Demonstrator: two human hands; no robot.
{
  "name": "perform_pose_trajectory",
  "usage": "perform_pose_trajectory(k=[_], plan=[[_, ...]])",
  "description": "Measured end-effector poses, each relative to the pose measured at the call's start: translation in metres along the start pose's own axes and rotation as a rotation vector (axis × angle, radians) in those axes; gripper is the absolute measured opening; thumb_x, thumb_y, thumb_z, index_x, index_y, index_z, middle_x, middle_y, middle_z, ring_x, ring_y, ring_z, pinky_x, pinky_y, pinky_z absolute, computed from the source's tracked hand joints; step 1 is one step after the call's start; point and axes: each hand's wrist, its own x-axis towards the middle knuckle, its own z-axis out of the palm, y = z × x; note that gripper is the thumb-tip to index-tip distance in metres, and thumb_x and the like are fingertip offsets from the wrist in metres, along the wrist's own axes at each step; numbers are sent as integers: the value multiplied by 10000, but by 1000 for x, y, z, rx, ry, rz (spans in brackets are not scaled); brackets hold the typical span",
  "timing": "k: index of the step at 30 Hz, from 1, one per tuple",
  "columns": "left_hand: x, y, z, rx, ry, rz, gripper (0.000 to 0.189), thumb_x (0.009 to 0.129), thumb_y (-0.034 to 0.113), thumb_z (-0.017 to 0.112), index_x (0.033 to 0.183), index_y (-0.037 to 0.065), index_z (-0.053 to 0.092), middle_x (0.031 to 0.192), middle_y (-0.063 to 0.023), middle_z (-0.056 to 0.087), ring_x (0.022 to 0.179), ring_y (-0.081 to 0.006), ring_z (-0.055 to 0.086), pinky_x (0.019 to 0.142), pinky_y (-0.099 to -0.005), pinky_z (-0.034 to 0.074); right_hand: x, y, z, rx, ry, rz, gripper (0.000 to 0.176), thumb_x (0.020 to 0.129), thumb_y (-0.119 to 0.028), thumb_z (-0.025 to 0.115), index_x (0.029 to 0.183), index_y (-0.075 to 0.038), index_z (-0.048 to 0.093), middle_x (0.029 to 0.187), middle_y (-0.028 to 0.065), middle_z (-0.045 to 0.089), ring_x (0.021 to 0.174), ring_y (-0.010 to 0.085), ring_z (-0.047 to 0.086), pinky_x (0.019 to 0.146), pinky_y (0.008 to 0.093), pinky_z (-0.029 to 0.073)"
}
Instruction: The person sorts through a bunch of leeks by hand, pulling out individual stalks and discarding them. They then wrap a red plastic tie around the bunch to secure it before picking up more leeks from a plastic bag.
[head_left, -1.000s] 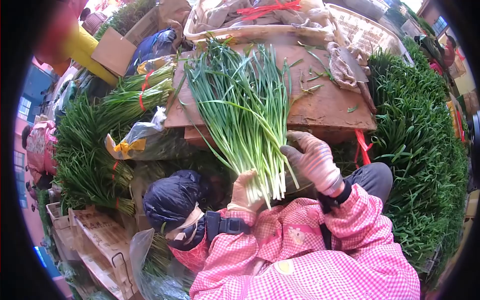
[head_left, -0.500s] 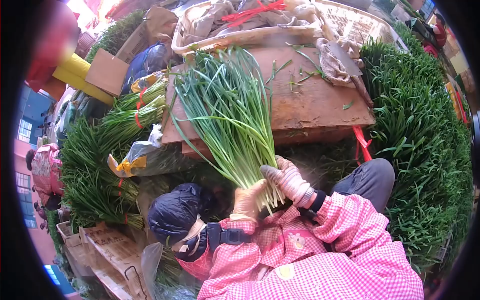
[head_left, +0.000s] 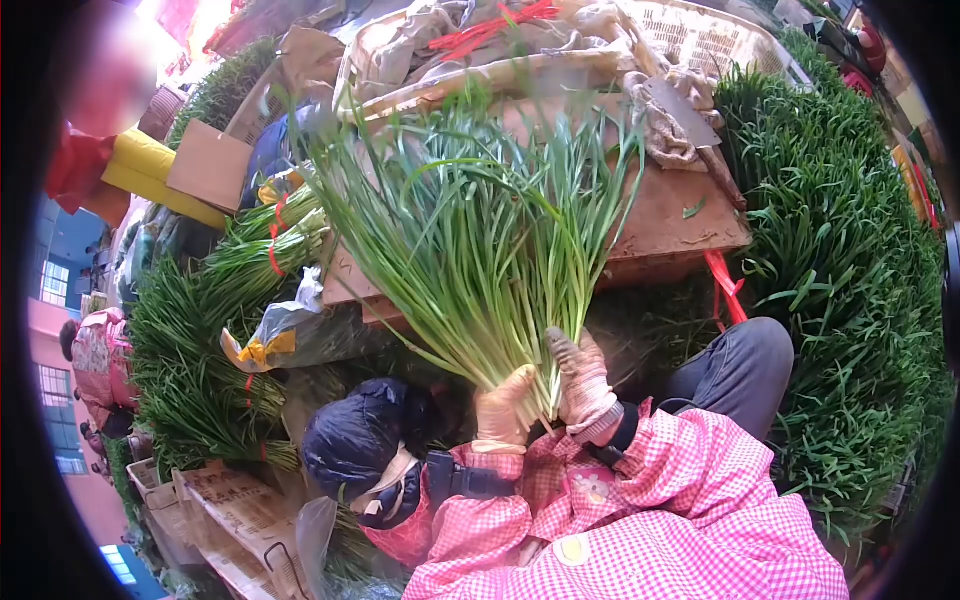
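A large bunch of long green stalks (head_left: 480, 230) fans out upward over a reddish-brown wooden board (head_left: 680, 215), its pale ends low between my hands. My left hand (head_left: 503, 405), in a yellowish glove, is wrapped round the stalk bases from the left. My right hand (head_left: 583, 380), in a pale striped glove with grey fingertips, grips the same bases from the right, thumb upward. Both hands are close together in front of a pink checked smock. The palm sides and some fingers are hidden by the stalks.
Tied green bundles (head_left: 200, 350) lie at the left, and a dense mass of greens (head_left: 840, 270) stands at the right. A cleaver (head_left: 685, 112) rests on cloth at the board's back right. Red ties (head_left: 490, 35) lie on a cloth-filled basket. Other people are at the far left and upper right.
The bunch has spread wider, its leaf tips fanning to both sides and the right part leaning right. My hands have shifted slightly, and the right hand is more upright.
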Motion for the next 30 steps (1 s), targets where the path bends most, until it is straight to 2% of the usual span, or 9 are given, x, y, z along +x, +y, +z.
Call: perform_pose_trajectory(k=[4,5,13,18,20,21,25,27,30], plan=[[-15,3,15,-76,-85,99,373,769,-12,618,1131,26,538,1006,-104,620,875,-227,628,770,-352,539,-20,-16,9,-3,-33,-73,313,844,-172,631,1127,-75,540,983,21,605,840,121,569,737,278,482],[-10,7,6,-68,-48,-92,360,776,2,616,1126,21,536,987,-103,626,850,-232,635,757,-363,546,-16,-13,3,22,-12,-25,314,843,-175,632,1127,-76,541,983,23,605,841,123,570,738,278,483],[11,-9,-11,-100,-14,-137,308,796,17,582,1098,-25,539,967,-120,615,832,-229,631,712,-364,555,4,3,-8,25,95,52,250,848,-171,619,1073,-74,567,889,19,614,760,129,581,642,264,495],[22,-13,-31,-288,-146,-289,305,819,25,547,1115,-43,526,1052,-167,609,952,-271,608,853,-404,503,14,-9,-8,133,93,275,220,819,-185,653,992,-71,580,731,24,597,581,147,561,514,295,486],[25,-15,-36,-350,-180,-315,314,820,28,539,1125,-46,518,1070,-178,601,962,-282,603,859,-418,499,18,-16,-7,-82,98,237,196,807,-181,661,953,-72,588,699,32,592,536,156,552,467,305,476],[18,-8,-21,-382,-100,-322,312,807,36,548,1105,-48,506,949,-149,620,808,-264,641,680,-389,562,16,-21,-5,-190,101,216,184,802,-178,665,934,-72,592,683,36,590,513,161,547,443,310,471],[12,-2,-24,-539,-158,-304,294,806,131,567,1059,-15,531,899,-180,624,729,-310,640,618,-424,561,3,-27,0,20,9,231,185,787,-143,683,930,-58,602,763,40,631,615,166,604,538,292,514],[22,-10,-37,-583,-329,-391,422,775,99,592,1171,-14,498,1084,-167,592,912,-312,613,781,-441,527,14,-14,-11,-67,-1,251,276,787,-204,696,1004,-61,602,870,50,646,747,151,608,677,295,505],[22,-11,-34,-591,-331,-399,440,780,122,600,1182,-17,488,1097,-188,580,968,-338,585,818,-483,501,17,-10,-12,-125,-71,257,340,790,-221,696,1056,-41,583,914,37,632,775,128,584,707,288,487]])
